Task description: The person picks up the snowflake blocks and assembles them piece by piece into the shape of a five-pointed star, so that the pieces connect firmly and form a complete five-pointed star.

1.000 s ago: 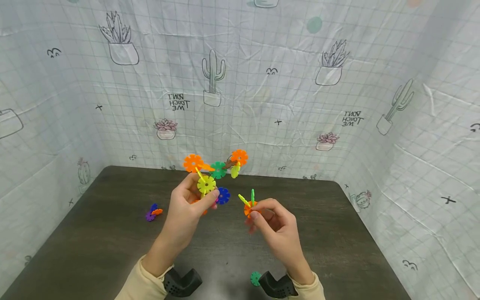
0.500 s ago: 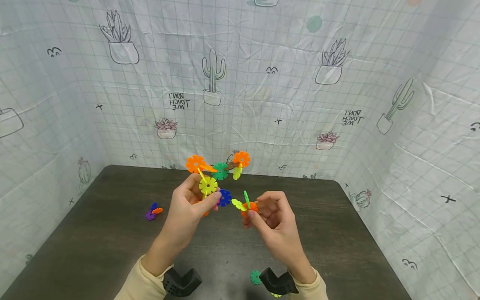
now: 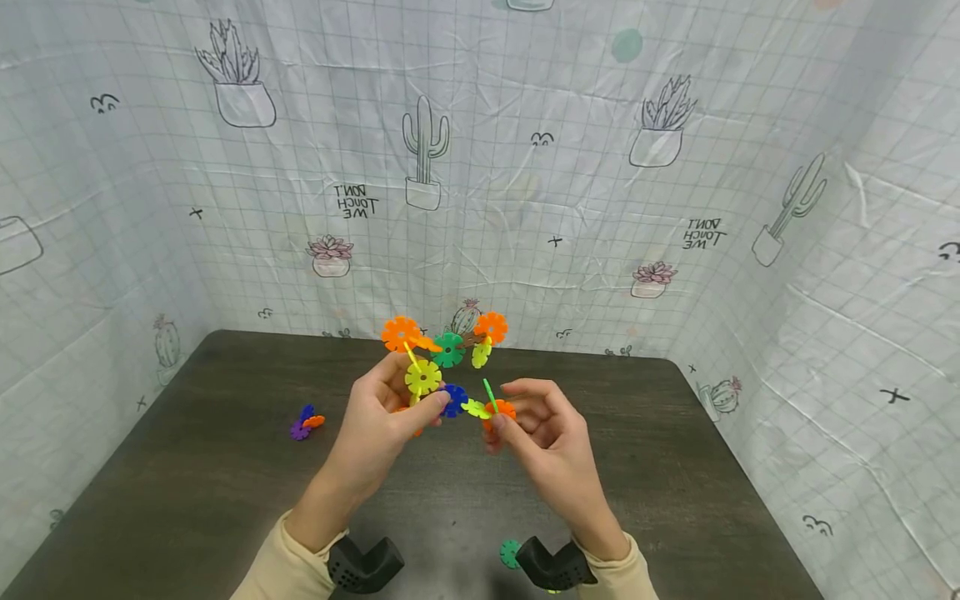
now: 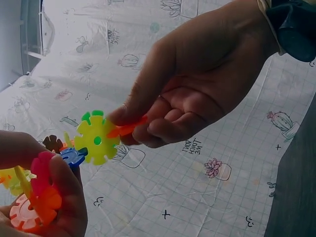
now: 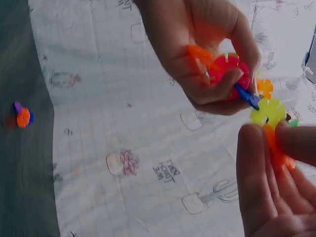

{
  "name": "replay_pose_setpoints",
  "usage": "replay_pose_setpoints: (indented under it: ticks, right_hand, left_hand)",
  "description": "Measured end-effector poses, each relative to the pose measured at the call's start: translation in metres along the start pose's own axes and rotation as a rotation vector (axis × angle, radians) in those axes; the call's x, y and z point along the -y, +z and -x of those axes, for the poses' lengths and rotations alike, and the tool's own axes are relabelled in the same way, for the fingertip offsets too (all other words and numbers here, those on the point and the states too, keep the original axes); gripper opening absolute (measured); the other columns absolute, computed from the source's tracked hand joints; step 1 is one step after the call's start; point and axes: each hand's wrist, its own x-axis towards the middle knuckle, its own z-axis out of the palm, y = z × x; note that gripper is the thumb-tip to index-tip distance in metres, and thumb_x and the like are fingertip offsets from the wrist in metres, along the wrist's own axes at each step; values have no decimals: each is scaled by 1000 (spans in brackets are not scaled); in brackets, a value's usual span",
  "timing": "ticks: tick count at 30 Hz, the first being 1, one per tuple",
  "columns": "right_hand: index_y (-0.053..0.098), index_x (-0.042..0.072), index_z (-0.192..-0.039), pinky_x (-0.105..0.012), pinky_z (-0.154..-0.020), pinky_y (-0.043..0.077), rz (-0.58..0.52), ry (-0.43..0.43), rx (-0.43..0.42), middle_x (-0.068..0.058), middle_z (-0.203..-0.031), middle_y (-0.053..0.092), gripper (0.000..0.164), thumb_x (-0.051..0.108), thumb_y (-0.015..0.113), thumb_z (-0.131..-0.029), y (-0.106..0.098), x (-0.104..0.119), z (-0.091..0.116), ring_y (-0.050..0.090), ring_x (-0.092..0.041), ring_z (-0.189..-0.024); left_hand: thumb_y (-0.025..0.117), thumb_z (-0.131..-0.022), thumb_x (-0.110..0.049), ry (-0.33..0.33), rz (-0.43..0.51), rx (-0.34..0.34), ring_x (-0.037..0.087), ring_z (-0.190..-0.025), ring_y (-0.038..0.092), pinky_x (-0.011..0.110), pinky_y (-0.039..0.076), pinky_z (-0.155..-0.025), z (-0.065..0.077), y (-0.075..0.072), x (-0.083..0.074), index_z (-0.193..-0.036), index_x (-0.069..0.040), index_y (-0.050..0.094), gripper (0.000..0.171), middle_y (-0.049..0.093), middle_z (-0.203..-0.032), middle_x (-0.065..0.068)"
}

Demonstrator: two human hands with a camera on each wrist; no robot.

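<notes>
My left hand (image 3: pixel 375 425) grips a joined chain of notched plastic discs. In it are a yellow disc (image 3: pixel 423 377), orange discs (image 3: pixel 401 333), a green disc (image 3: pixel 448 350), a pink disc (image 5: pixel 224 74) and a blue disc (image 3: pixel 453 402) near the thumb. Between thumb and fingers, my right hand (image 3: pixel 553 442) pinches an orange disc (image 4: pixel 126 129); a yellow-green disc (image 4: pixel 98 140) and a bright green disc (image 3: pixel 490 394) are attached to it. The yellow-green disc meets the blue disc's edge in both wrist views; how deep their slots engage cannot be told.
On the dark table (image 3: pixel 247 500), a small cluster of purple, blue and orange discs (image 3: pixel 306 422) lies to the left. A loose green disc (image 3: pixel 510 553) lies near the front, beside a yellow disc (image 3: pixel 553 591) mostly hidden by the right wrist camera. Patterned cloth (image 3: pixel 495 167) surrounds the table.
My right hand has moved slightly left and turned its piece, bringing the yellow-green disc against the blue one. The left hand has shifted a little right and down with the chain.
</notes>
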Motion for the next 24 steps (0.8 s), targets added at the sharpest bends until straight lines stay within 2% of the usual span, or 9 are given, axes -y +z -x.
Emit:
replay_pose_setpoints:
  ticks: [4,7,10,16,24]
  right_hand:
    - [55,-6,-123,-36,-78,62,-57,124,-29,-4,-103,73,28,0,65,-97,2,2,0,73,-17,-87]
    - [54,-7,-125,-37,-83,62,-94,176,-24,-4,-107,74,31,0,65,-97,2,3,0,75,-18,-92]
    - [52,-4,-127,-38,-84,62,-133,194,-15,-4,-107,75,33,-1,65,-97,1,4,1,76,-20,-94]
    - [51,5,-127,-39,-83,62,-164,216,-10,-3,-103,76,35,-2,66,-96,-2,5,2,77,-22,-92]
    - [53,5,-126,-40,-82,62,-144,225,-13,-1,-104,76,34,-1,67,-95,-2,1,2,77,-21,-93]
  left_hand:
    - [68,-92,5,-15,9,0,13,-72,61,24,58,-70,0,-1,1,-118,4,52,31,61,-90,3]
    - [69,-92,4,-21,13,10,13,-72,61,24,57,-69,0,-2,1,-116,3,52,29,60,-90,4]
    - [68,-92,5,-26,28,24,13,-73,60,23,57,-69,0,-2,1,-115,2,52,29,60,-90,3]
    - [68,-92,5,-38,38,59,11,-74,60,21,56,-69,0,-2,5,-125,3,50,38,62,-92,2]
    - [68,-91,6,-64,37,37,12,-81,62,21,57,-71,-2,-1,8,-116,-2,47,34,61,-96,3]
